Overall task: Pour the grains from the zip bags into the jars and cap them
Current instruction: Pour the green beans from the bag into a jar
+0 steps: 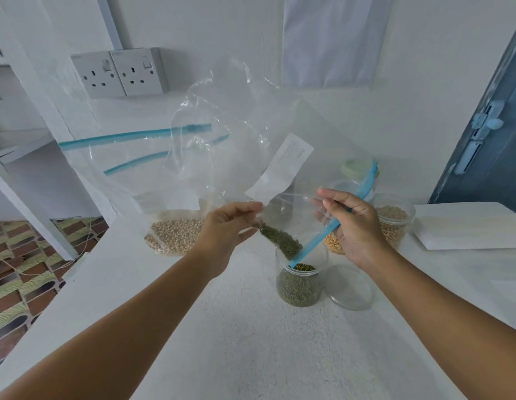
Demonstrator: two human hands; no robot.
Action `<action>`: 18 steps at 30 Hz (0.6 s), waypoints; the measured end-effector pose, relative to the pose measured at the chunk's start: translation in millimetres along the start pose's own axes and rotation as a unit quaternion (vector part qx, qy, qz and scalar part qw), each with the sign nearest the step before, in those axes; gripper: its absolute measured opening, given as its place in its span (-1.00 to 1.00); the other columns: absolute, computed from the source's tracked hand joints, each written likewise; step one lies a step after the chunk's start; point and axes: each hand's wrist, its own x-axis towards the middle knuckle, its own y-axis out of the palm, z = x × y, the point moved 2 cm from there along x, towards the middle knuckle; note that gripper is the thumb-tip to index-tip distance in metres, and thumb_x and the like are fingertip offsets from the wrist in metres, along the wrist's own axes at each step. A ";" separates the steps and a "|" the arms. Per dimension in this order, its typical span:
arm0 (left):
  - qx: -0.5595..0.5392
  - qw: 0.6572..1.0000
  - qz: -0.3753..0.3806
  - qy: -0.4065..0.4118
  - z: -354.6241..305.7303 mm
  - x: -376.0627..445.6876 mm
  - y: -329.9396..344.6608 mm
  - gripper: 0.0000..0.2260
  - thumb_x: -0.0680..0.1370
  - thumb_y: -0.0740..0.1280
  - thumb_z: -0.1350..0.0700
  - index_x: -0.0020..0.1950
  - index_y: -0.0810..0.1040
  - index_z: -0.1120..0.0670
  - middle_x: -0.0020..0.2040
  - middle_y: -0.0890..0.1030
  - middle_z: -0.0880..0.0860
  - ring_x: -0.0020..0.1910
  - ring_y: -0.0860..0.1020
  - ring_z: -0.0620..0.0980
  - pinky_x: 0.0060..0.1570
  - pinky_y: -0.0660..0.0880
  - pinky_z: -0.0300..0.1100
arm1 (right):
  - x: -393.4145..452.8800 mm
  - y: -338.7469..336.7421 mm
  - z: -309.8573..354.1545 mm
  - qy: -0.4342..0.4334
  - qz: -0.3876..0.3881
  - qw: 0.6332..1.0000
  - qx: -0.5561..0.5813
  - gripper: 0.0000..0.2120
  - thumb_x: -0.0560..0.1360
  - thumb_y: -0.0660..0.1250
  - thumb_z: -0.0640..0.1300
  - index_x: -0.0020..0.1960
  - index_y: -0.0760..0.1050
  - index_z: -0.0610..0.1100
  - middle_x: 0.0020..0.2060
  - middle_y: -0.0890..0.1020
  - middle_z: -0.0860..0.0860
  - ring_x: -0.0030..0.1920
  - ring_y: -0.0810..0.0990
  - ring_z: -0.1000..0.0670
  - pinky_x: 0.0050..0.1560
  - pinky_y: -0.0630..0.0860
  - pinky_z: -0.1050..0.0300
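Note:
I hold a clear zip bag (251, 134) tilted over an open clear jar (300, 280) at the table's middle. My left hand (225, 229) pinches the bag's side. My right hand (352, 226) grips its blue zip edge (314, 243), which dips into the jar's mouth. Green grains (280, 241) slide down the bag into the jar, which is about half full of them. The jar's clear lid (352, 285) lies flat just right of it. A second zip bag with beige grains (176, 235) lies behind my left hand.
Behind my right hand stand a jar of beige grains (395, 223), a jar of yellow kernels (333, 243) and a jar with a green lid (356, 168). A white sheet (476, 226) lies at right. Wall sockets (121, 72) sit at back left; the table's left edge drops to a patterned floor.

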 end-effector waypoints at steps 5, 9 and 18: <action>0.046 0.997 -0.019 0.059 -6.7 -4.0 4.8 -0.82 0.61 0.40 0.35 0.10 0.74 0.14 0.08 0.75 0.15 0.05 0.72 0.07 0.34 0.55 0.06 | -3.4 -3.8 -1.3 -0.008 0.002 1.000 0.009 -0.80 0.52 0.40 -0.34 0.04 0.73 -0.14 0.12 0.74 -0.11 0.24 0.68 -0.17 0.21 0.65 -0.03; 0.064 0.996 -0.009 0.065 -8.3 -6.0 7.2 -0.80 0.62 0.38 0.34 0.16 0.72 0.14 0.12 0.75 0.10 0.14 0.71 0.12 0.39 0.52 0.10 | -3.5 -6.5 -0.3 -0.002 0.001 1.000 0.021 -0.75 0.56 0.37 -0.38 0.00 0.75 -0.10 0.10 0.75 -0.08 0.22 0.69 -0.16 0.18 0.65 0.01; 0.061 0.996 -0.006 0.068 -4.7 -5.0 10.4 -0.81 0.62 0.38 0.33 0.17 0.73 0.17 -0.06 0.74 0.17 0.08 0.70 0.12 0.33 0.57 0.08 | -6.7 -11.4 0.2 0.003 0.000 1.000 0.010 -0.81 0.51 0.42 -0.33 0.06 0.73 -0.14 0.09 0.75 -0.08 0.18 0.71 -0.16 0.18 0.67 -0.04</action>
